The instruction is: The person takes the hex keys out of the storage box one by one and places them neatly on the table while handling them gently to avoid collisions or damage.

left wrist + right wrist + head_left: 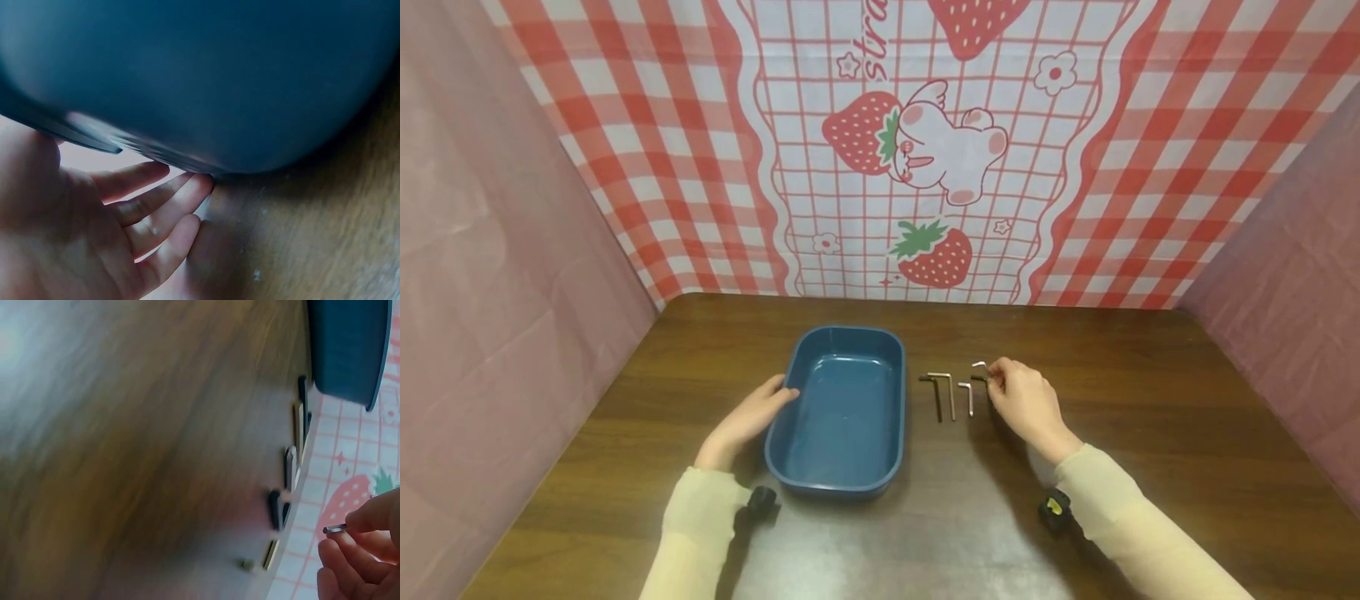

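Observation:
A blue plastic tub (848, 477) stands on the table. My left hand (751, 422) holds its left rim, thumb over the edge; in the left wrist view the fingers (170, 209) touch the outer wall. My right hand (1026, 402) pinches a small silver hex key (335, 529) between thumb and fingers, above the table. To its left lie a black hex key (937, 400), a brass-coloured hex key (952, 396) and a short silver hex key (970, 400). Another black hex key (275, 509) is mostly hidden by the right hand in the head view.
The brown wooden table (880, 550) ends at a red-and-white checked cloth (677, 167) with strawberry prints. Pink cloth hangs at both sides. In the right wrist view a further brass-coloured piece (270, 555) lies near the right hand.

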`<state>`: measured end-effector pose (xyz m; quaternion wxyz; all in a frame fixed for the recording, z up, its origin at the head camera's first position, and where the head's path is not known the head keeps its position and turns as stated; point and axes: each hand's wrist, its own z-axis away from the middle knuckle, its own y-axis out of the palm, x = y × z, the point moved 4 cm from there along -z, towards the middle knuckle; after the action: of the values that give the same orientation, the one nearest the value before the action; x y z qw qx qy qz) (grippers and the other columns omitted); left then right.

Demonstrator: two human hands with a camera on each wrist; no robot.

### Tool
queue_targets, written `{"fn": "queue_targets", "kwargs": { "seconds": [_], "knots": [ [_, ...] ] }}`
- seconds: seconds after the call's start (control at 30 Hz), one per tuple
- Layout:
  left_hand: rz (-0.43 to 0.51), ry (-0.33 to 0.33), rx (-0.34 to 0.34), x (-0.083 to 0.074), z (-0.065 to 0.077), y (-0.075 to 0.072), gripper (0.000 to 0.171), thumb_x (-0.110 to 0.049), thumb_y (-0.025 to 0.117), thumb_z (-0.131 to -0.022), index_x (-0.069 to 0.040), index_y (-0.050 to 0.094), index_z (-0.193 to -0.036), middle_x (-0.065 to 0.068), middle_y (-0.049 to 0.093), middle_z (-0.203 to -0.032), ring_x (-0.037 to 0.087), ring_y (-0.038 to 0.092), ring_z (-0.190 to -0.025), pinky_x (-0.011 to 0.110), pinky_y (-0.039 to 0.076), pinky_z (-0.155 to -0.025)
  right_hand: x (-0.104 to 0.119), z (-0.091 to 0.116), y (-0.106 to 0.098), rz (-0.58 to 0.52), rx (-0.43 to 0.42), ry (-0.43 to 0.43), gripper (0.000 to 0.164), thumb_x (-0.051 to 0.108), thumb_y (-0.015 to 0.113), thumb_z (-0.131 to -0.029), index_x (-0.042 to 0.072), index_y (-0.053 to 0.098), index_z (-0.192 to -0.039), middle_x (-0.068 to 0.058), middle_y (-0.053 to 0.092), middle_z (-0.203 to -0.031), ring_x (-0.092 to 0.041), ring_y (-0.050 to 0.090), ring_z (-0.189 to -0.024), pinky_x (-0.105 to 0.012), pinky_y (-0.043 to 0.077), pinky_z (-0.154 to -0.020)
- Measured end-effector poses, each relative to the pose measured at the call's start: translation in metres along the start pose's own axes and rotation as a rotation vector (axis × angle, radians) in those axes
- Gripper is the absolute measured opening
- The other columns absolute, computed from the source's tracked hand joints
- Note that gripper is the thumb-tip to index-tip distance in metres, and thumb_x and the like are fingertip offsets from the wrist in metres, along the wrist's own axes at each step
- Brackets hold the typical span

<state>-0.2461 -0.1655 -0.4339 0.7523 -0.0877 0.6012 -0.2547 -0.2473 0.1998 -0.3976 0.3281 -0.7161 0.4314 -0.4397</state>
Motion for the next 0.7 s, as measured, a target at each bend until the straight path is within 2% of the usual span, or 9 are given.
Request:
{"fn": "queue_targets", "kwargs": {
  "seconds": [0.2,0.33,0.53,0.7],
  "knots": [
    [0.0,-0.024,-0.003,0.001,-0.001,-0.003,0.057,-0.034,0.041,-0.094,-0.003,0.027,-0.139,0.02,0.032,-0.142,0.036,0.031,-0.129,0.054,0.024,-0.105,-0.017,0.0,-0.005,0.005,0.052,0.059,0.016,0.007,0.055,-0.076,0.002,0.062,-0.089,-0.006,0.061,-0.069,-0.018,0.049,-0.052,-0.036,0.041,-0.044],
    [0.01,-0.02,0.002,0.001,-0.003,-0.003,0.057,-0.034,0.041,-0.094,-0.003,0.026,-0.14,0.02,0.031,-0.143,0.036,0.031,-0.13,0.054,0.024,-0.105,-0.026,0.001,-0.01,0.005,0.085,0.1,0.017,0.009,0.056,-0.076,0.002,0.062,-0.09,-0.006,0.062,-0.07,-0.02,0.054,-0.055,-0.038,0.043,-0.047],
    [0.0,-0.028,0.009,0.001,-0.003,-0.001,0.059,-0.035,0.041,-0.094,-0.002,0.026,-0.14,0.021,0.031,-0.143,0.037,0.031,-0.129,0.056,0.024,-0.104,-0.038,0.002,-0.015,0.035,0.178,0.168,0.016,0.013,0.056,-0.076,0.0,0.06,-0.086,-0.009,0.061,-0.07,-0.024,0.055,-0.058,-0.043,0.045,-0.053],
    [-0.008,-0.032,0.009,0.003,-0.002,0.0,0.06,-0.036,0.041,-0.094,-0.002,0.025,-0.14,0.022,0.029,-0.144,0.038,0.028,-0.131,0.056,0.022,-0.105,-0.049,0.004,-0.013,0.055,0.206,0.201,0.013,0.013,0.054,-0.073,0.001,0.057,-0.078,-0.009,0.058,-0.067,-0.026,0.052,-0.059,-0.043,0.044,-0.055]
  ]
}}
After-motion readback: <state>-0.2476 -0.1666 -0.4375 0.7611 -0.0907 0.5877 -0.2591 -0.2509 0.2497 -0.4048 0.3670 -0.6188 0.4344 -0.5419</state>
